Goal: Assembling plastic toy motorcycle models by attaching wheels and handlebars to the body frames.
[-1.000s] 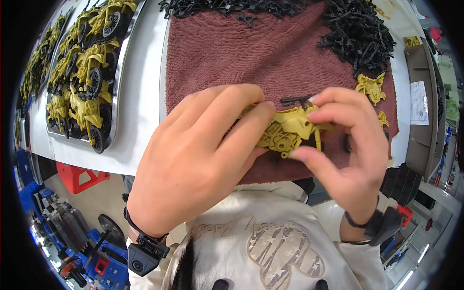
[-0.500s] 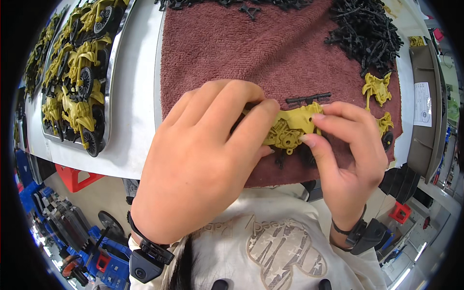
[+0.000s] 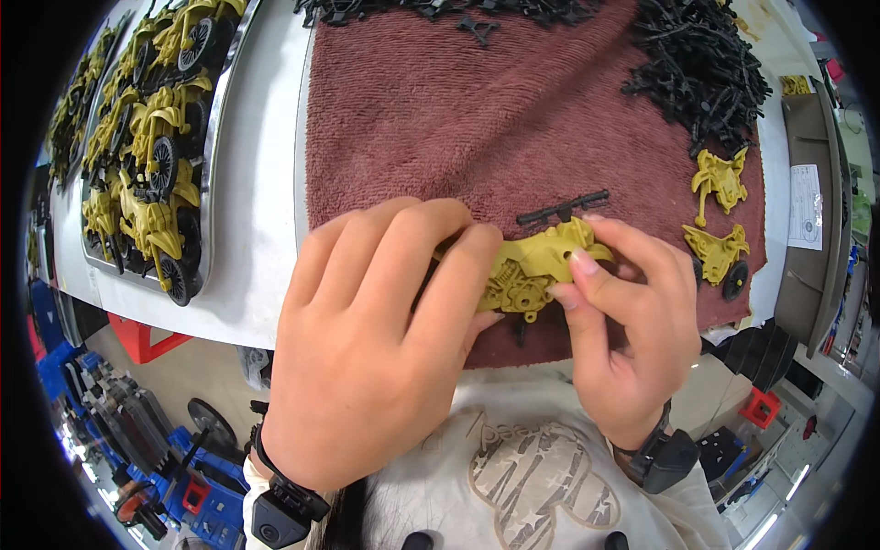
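Note:
A yellow toy motorcycle body [image 3: 525, 278] is held between my two hands above the maroon cloth. My left hand [image 3: 385, 302] wraps over its left end, hiding that part beneath the fingers. With thumb and fingertips, my right hand [image 3: 632, 316] grips the right end. A thin black handlebar piece [image 3: 562, 208] juts out just behind the body; whether it is attached I cannot tell. Right of my right hand, two more yellow motorcycle parts lie on the cloth: an upper one [image 3: 721, 179] and a lower one [image 3: 717, 246] with a black wheel [image 3: 735, 280] beside it.
The maroon towel [image 3: 394, 119] covers the work table. A heap of black plastic parts [image 3: 701, 78] lies at its far right, with more black parts [image 3: 477, 30] along the far edge. At left, a metal tray [image 3: 213, 170] carries several yellow motorcycles with black wheels. A brown box [image 3: 811, 211] stands at right.
Both hands have shifted slightly left and nearer with the motorcycle body. The black handlebar piece has moved left and tilted. My right thumb and fingers have changed their grip on the body's right end.

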`<state>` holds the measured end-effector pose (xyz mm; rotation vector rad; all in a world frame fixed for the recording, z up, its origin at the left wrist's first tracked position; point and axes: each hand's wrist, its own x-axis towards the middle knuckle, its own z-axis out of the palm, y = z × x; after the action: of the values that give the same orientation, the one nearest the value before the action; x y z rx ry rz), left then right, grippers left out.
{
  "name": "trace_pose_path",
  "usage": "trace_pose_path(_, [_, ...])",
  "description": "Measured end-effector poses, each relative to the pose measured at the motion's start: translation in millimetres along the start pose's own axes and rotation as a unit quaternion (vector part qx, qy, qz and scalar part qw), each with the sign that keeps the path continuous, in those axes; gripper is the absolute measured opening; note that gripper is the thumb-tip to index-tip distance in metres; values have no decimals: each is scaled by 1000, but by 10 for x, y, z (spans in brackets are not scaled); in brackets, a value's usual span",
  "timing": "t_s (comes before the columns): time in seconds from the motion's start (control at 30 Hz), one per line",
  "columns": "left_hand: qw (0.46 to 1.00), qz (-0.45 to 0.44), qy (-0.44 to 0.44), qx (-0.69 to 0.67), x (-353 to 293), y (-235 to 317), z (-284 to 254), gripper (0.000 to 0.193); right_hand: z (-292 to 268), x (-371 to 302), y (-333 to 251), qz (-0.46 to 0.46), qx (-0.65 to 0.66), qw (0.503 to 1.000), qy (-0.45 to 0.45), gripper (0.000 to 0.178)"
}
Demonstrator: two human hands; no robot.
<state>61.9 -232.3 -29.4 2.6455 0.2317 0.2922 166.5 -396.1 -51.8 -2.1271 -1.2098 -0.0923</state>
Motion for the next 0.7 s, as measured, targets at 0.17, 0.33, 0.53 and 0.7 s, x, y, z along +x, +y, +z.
trace_pose_path(0.17, [999,-39,-16,-5,-43,47,-22,42,0,38,-84,19,-10,1000,-13,20])
trace_pose_path(0.33, [999,-39,-28,3,-53,16,-50,43,100,-8,-48,24,19,1000,-2,32])
trace_pose_path(0.53, [980,-108,29,-163,-203,56,-44,43,67,-30,-49,96,448,888,45,86])
trace_pose_path(0.7, [878,-155,82,-445,-265,42,12,44,-76,-14,33,85,442,893,-8,97])
